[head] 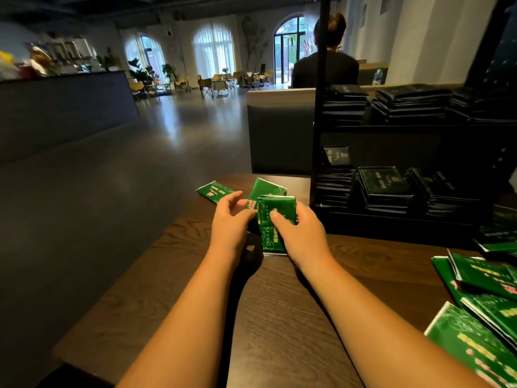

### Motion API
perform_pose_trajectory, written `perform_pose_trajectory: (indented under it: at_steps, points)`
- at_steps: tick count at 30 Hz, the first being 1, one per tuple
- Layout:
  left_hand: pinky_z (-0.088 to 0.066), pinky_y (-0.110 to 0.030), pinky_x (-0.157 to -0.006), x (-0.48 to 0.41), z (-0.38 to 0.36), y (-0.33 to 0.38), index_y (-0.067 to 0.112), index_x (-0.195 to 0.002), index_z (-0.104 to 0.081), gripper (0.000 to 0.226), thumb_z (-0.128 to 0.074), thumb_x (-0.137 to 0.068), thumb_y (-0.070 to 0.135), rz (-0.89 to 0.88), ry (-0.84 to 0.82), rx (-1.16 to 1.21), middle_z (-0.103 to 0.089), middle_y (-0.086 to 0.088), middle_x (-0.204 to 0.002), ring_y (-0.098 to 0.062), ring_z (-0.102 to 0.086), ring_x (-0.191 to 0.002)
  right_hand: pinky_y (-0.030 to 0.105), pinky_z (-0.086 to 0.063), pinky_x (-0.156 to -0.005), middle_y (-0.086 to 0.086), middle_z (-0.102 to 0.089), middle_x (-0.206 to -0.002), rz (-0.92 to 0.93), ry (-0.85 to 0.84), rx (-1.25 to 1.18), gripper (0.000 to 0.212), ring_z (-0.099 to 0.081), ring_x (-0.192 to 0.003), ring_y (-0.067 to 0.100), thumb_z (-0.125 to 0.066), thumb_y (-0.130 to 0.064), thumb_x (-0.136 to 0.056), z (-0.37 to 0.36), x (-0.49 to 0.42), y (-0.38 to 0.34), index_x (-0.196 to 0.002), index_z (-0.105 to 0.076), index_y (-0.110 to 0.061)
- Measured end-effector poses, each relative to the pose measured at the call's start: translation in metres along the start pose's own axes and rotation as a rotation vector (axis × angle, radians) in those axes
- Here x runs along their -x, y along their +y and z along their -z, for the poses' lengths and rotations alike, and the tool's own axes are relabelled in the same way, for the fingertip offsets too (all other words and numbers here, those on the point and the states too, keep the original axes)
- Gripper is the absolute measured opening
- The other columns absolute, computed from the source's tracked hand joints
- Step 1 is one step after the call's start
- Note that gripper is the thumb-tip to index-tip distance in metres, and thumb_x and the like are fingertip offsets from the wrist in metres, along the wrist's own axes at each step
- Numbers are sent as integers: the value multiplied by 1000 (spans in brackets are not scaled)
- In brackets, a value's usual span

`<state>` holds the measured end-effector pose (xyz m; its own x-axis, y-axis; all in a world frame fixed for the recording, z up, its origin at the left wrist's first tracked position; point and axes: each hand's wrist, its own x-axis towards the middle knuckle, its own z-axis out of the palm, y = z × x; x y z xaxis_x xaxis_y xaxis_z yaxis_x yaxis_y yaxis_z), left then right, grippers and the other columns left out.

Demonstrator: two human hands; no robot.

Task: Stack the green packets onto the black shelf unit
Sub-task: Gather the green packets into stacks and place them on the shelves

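**Holding one green packet upright before the shelf**

Gripping a green packet [275,219] on end, the right hand [302,231] has its thumb on the printed face and its fingers curled round the far edge; this grip is clamped on it. The left hand [228,222] has loose, spread fingers and its thumb at the packet's left edge; whether that grip pinches cannot be told. A second packet [268,189] tilts just behind at 12 o'clock, and a third packet [214,191] lies flat at 10 o'clock on the wooden worktop [279,303]. The black shelf unit [317,121] stands at 2 o'clock, its front post between hands and shelves. An upper stack [405,105] and a lower stack [383,186] already fill them. A loose heap [481,303] lies at 4 o'clock.
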<state>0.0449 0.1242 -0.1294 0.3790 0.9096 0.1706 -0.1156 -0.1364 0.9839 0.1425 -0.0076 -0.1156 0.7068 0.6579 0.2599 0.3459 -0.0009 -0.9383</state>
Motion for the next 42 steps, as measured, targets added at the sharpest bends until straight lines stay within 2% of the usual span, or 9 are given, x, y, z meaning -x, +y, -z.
perform_pose_trajectory:
  at_steps: [4, 9, 13, 16, 18, 25, 29, 33, 42]
  points:
    - [-59, -42, -101, 2, -6, 0, 24, -116, -76, 34, -69, -85, 10, 59, -88, 8, -77, -1, -116, -21, -73, -113, 34, -57, -74, -3, -70, -103, -12, -2, 19, 13, -69, -90, 12, -68, -38, -101, -5, 0, 5, -107, -67, -27]
    - [-49, -35, -107, 3, 4, 1, 20, -134, -68, 37, -56, -99, 14, -128, 97, -574, -67, 1, -133, -18, -62, -124, 26, -52, -66, -7, -68, -96, 41, 23, 36, 15, -67, -82, 6, -69, -31, -102, -8, 4, 10, -113, -61, -24]
    - [-42, -43, -114, -20, 7, -2, 11, -155, -50, 60, -60, -96, 17, 41, 71, -812, -51, -14, -155, -39, -51, -140, 5, -44, -78, -22, -62, -129, 41, -7, 56, 63, -62, -102, -12, -74, -27, -100, -7, 0, 11, -155, -45, -35]
    - [-41, -46, -117, -40, 19, -3, 16, -164, -38, 72, -62, -96, 22, 63, -20, -951, -42, -10, -166, -43, -45, -146, 5, -40, -92, -8, -53, -153, -3, -40, 24, 83, -59, -126, -2, -76, -26, -100, -6, -2, 16, -168, -28, -23]
    - [-42, -47, -117, -47, 32, -4, 22, -168, -31, 75, -59, -99, 31, 38, -42, -1040, -36, -3, -173, -41, -47, -147, 2, -44, -71, -7, -63, -138, -1, -49, 23, 74, -64, -104, -7, -77, -27, -99, -6, -2, 18, -162, -39, -19]
    - [-48, -48, -109, -54, 33, -7, 38, -171, -21, 69, -44, -106, 46, -24, -98, -1263, -36, 2, -173, -35, -51, -147, 0, -41, -58, -20, -62, -104, 11, -89, 55, 37, -58, -86, -10, -78, -29, -98, -4, -5, 28, -127, -56, -27]
    - [-51, -49, -103, -46, 35, -10, 29, -167, -35, 64, -49, -106, 44, -98, -99, -1299, -41, -3, -164, -33, -52, -141, 1, -41, -56, -18, -63, -103, 16, -84, 31, 31, -60, -84, -7, -77, -28, -98, -2, -4, 28, -121, -56, -28]
    - [-47, -47, -100, -33, 30, -12, 18, -132, -66, 42, -48, -105, 44, -135, -21, -1430, -53, -13, -135, -36, -50, -125, 11, -44, -58, -15, -67, -105, 2, -84, 41, 30, -64, -89, -4, -78, -32, -97, -2, -3, 22, -121, -61, -28]
    - [-52, -50, -102, 24, 35, 4, 28, -106, -68, 19, -60, -103, 45, -33, -46, -1156, -75, -8, -111, -35, -65, -116, 26, -49, -68, -7, -71, -102, -77, -188, 144, 26, -67, -89, 10, -76, -39, -97, 1, 5, 8, -113, -65, -22]
